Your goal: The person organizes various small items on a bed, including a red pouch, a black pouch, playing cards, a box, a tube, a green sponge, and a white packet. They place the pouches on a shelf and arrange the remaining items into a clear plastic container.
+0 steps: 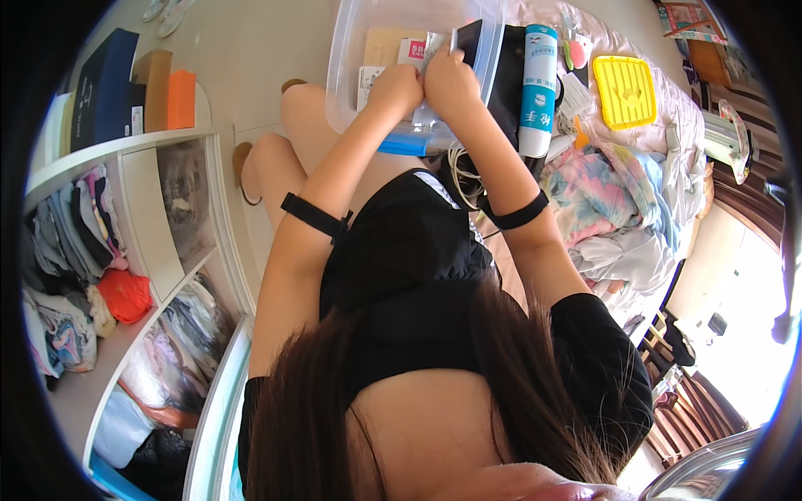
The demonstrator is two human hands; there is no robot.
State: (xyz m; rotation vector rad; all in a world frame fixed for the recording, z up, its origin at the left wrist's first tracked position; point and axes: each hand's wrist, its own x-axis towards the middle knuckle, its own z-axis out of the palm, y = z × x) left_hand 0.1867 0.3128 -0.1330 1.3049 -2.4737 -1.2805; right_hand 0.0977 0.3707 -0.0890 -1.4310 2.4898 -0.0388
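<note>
Both hands meet over a clear plastic storage box point(343, 69) at my knees. My left hand point(398, 91) has its fingers curled, pinching the edge of a crinkled clear plastic packet point(433, 49). Gripping the same packet, my right hand point(451, 81) touches the left at the fingertips. A dark flat piece point(470, 41) with a pale edge sticks up beside the right fingers; whether it is held cannot be told. Under the hands, the box contains a tan cardboard piece point(383, 45), a pink-and-white printed card point(412, 50) and a white printed paper point(366, 84). A blue latch point(403, 144) is on the near side.
Right of the box lie a teal-and-white aerosol can point(537, 94), a yellow slatted plastic tray point(625, 92) and rumpled clothes point(608, 188) on a bed. A pale cable point(462, 178) coils near my right forearm. An open wardrobe point(150, 219) with boxes point(106, 91) on top stands left.
</note>
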